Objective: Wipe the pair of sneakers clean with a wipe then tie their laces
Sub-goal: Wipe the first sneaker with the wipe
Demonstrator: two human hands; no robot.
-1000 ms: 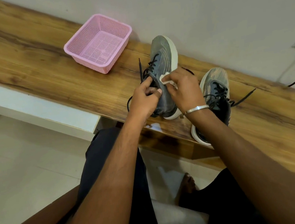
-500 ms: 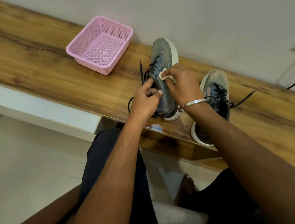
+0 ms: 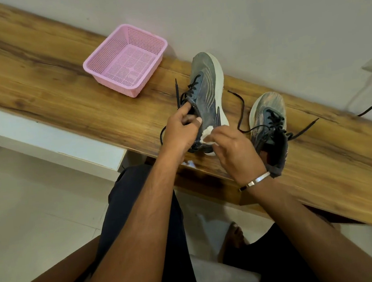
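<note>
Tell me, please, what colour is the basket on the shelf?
Pink, perforated plastic basket; the head view shows it clearly.

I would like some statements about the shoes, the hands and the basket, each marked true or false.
1. The left hand holds one shoe at its opening. True.
2. The right hand pinches a white wipe against that shoe. True.
3. The pink basket holds the second shoe. False: the second shoe lies on the wooden shelf, right of the held one; nothing is seen in the basket.
4. The laces of both shoes are tied in bows. False: they hang loose, untied.
5. The bracelet is on the left wrist. False: it is on the right wrist.
</note>
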